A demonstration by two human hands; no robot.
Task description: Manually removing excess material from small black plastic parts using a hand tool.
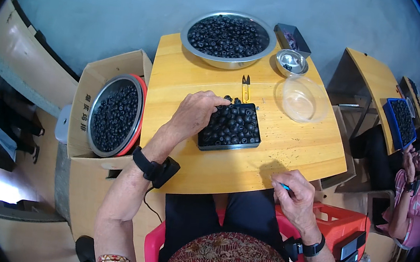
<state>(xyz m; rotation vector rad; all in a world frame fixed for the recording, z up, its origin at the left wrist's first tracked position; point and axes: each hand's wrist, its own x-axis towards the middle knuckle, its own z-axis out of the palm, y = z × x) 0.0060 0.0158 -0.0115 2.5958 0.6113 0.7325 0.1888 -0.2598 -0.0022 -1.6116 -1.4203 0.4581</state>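
My left hand (195, 111) reaches over the far left corner of a black rectangular tray (234, 146). Its index finger is stretched out toward the small round black parts (237, 101) at the tray's far edge; the thumb is partly hidden. The tray is filled with black ring-like parts (231, 125) that have a hole in the middle. Above the near right table edge, my right hand (293, 192) is closed round a slim blue tool (284, 186), mostly covered by the fingers. Thread snips (246, 88) with yellow handles lie just beyond the tray.
A big metal bowl (218, 59) of black parts stands at the back, beside a small metal bowl (302, 69), a dark box (302, 47) and a clear plastic bowl (304, 100). Left of the table (301, 146), a cardboard box (117, 61) holds another basin. A co-worker sits at right.
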